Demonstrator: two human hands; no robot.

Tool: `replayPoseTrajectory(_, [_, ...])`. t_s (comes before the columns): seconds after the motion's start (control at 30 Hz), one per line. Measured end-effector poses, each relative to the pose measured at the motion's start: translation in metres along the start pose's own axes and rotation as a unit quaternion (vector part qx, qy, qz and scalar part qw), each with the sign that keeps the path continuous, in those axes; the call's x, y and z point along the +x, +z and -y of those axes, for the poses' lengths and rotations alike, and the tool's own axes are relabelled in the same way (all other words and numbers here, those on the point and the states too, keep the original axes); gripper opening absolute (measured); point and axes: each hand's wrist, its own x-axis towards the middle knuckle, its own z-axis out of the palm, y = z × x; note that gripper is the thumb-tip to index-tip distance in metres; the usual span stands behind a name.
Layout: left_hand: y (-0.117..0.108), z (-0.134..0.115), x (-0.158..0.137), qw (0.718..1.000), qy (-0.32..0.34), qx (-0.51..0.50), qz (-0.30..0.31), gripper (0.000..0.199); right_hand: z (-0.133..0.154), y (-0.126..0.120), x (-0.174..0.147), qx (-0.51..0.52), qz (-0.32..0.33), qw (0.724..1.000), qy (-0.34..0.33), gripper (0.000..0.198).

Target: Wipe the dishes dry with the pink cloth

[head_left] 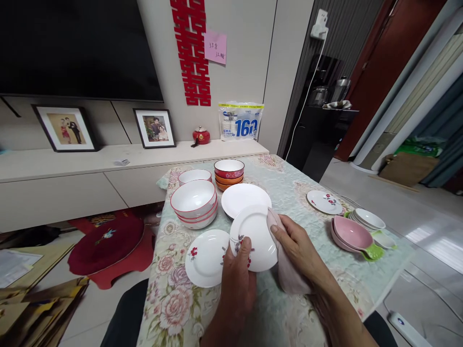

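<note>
Near the centre of the frame we hold a flowered plate [256,224] in our left hand [237,274], thumb across its face, while our right hand [298,246] pinches a cloth [289,277] (a pale pinkish one) over its right edge. Left of centre we see a second plate [204,262] and red-rimmed bowls [194,200]; at the right, pink dishes [352,233]; upper left, a dark screen [72,48].

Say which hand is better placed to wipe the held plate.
Probably the right hand: it holds the cloth against the right edge of the held plate, while the left hand grips that plate at lower left.
</note>
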Motion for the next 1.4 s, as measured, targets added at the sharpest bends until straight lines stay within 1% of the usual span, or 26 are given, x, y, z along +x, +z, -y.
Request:
replayPoseTrajectory(0.1, [-0.004,-0.003,0.0,0.996,-0.054,0.023,0.066,0.058,-0.001,-0.014,-0.001,-0.004,-0.001,1.0,-0.021,0.04])
replayPoseTrajectory(0.2, [-0.007,-0.006,-0.001,0.983,-0.116,0.061,0.132,0.049,-0.001,-0.029,-0.003,-0.037,0.029,0.998,-0.052,0.037])
replayPoseTrajectory(0.27, [-0.007,-0.007,-0.002,0.978,-0.131,0.066,0.151,0.043,-0.001,-0.034,-0.004,-0.055,0.045,0.995,-0.066,0.035])
replayPoseTrajectory(0.3, [-0.007,-0.006,-0.002,0.979,-0.127,0.063,0.148,0.042,-0.001,-0.033,-0.004,-0.056,0.047,0.995,-0.07,0.034])
replayPoseTrajectory(0.43, [-0.004,-0.002,-0.004,0.992,-0.079,0.035,0.097,0.05,0.001,-0.02,-0.003,-0.024,0.025,0.998,-0.061,0.035])
replayPoseTrajectory(0.57, [0.0,-0.001,-0.007,0.999,-0.035,-0.008,0.036,0.062,0.004,-0.002,-0.002,0.013,0.002,1.0,-0.02,0.032])
replayPoseTrajectory(0.7, [0.003,-0.005,-0.009,1.0,0.01,-0.016,-0.015,0.064,0.005,0.009,-0.002,0.034,0.003,0.999,0.0,0.028])
replayPoseTrajectory(0.77, [0.003,-0.008,-0.009,0.999,0.027,-0.014,-0.026,0.063,0.005,0.01,-0.003,0.052,0.021,0.998,0.007,0.027])
replayPoseTrajectory(0.83, [0.004,-0.011,-0.008,0.998,0.043,-0.01,-0.038,0.061,0.005,0.006,-0.005,0.075,0.066,0.995,0.016,0.027])
replayPoseTrajectory(0.9, [0.003,-0.016,-0.004,0.995,0.066,-0.004,-0.069,0.055,0.005,0.0,-0.005,0.082,0.124,0.989,0.024,0.028])
replayPoseTrajectory(0.93, [0.002,-0.018,-0.002,0.993,0.078,0.0,-0.088,0.051,0.004,-0.004,-0.006,0.072,0.142,0.987,0.027,0.028])
replayPoseTrajectory(0.97, [0.002,-0.021,0.001,0.991,0.084,0.004,-0.105,0.049,0.003,-0.007,-0.005,0.051,0.141,0.988,0.029,0.027])
replayPoseTrajectory(1.0, [0.001,-0.023,0.003,0.989,0.09,-0.001,-0.118,0.047,0.001,-0.009,-0.005,0.023,0.122,0.992,0.03,0.027])
replayPoseTrajectory(1.07, [0.0,-0.028,0.008,0.987,0.089,-0.027,-0.128,0.048,-0.001,-0.01,-0.003,-0.035,0.054,0.998,0.029,0.027])
replayPoseTrajectory(1.1, [-0.001,-0.029,0.01,0.987,0.089,-0.042,-0.125,0.049,-0.002,-0.008,-0.003,-0.06,0.025,0.998,0.021,0.029])
replayPoseTrajectory(1.13, [-0.001,-0.029,0.012,0.988,0.087,-0.054,-0.116,0.05,-0.003,-0.005,-0.002,-0.082,0.009,0.997,0.01,0.03])
replayPoseTrajectory(1.27, [-0.002,-0.027,0.014,0.993,0.062,-0.081,-0.055,0.048,-0.002,0.006,-0.001,-0.16,0.024,0.986,-0.041,0.036])
replayPoseTrajectory(1.3, [-0.002,-0.026,0.014,0.994,0.053,-0.084,-0.047,0.047,-0.001,0.007,-0.001,-0.182,0.008,0.982,-0.058,0.034])
replayPoseTrajectory(1.33, [-0.002,-0.026,0.013,0.995,0.045,-0.084,-0.044,0.046,0.0,0.007,-0.002,-0.202,-0.024,0.976,-0.081,0.033])
replayPoseTrajectory(1.4, [-0.001,-0.024,0.013,0.995,0.031,-0.081,-0.045,0.045,0.007,0.005,-0.006,-0.228,-0.088,0.958,-0.148,0.029])
